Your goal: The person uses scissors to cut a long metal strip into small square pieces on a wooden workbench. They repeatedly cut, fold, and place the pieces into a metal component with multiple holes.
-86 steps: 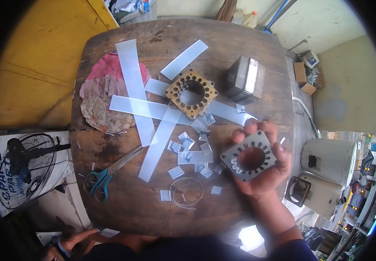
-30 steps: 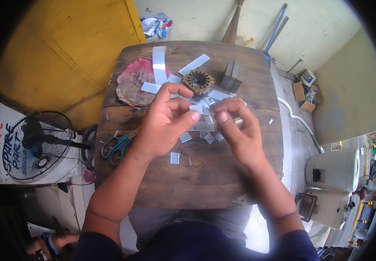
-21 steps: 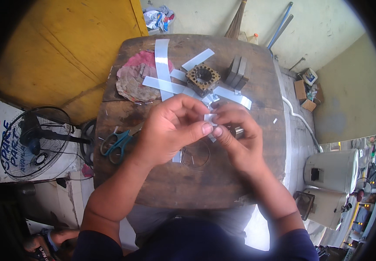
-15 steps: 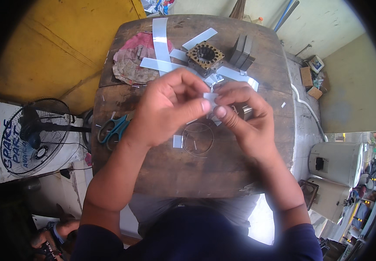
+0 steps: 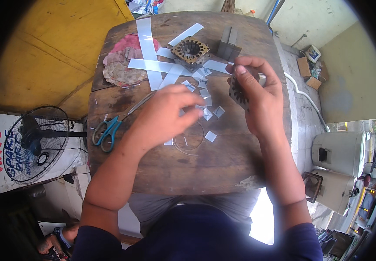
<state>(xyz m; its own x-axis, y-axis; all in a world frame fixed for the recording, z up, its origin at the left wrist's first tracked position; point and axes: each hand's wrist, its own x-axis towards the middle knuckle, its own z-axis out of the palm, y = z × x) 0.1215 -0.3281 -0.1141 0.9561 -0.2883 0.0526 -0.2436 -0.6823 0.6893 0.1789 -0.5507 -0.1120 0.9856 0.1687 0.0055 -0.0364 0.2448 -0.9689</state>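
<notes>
My right hand (image 5: 260, 87) is wrapped round a dark metal stator core (image 5: 239, 92), tilted so that its row of slots shows. To its left my left hand (image 5: 166, 113) hovers over small cut pieces of whitish insulation sheet (image 5: 204, 92); its thumb and fingers are apart, somewhat blurred, with nothing visible between them. One square piece (image 5: 210, 136) lies by itself, and a folded one (image 5: 219, 112) is near it. Under the left hand is a thin wire loop (image 5: 203, 139). Farther back stands a square slotted core with a brass-coloured, holed plate (image 5: 190, 48).
Long whitish strips (image 5: 146, 48) cross near a pink and grey rag (image 5: 122, 69). Grey metal blocks (image 5: 229, 43) stand at the back right. Teal-handled scissors (image 5: 106, 134) lie on the left of the wooden table (image 5: 162, 178); a fan (image 5: 35, 143) is beyond that side.
The small whitish piece that both hands pinched has left my fingers. My hands have parted, and my right hand now holds the stator core. A square piece lies newly visible on the table.
</notes>
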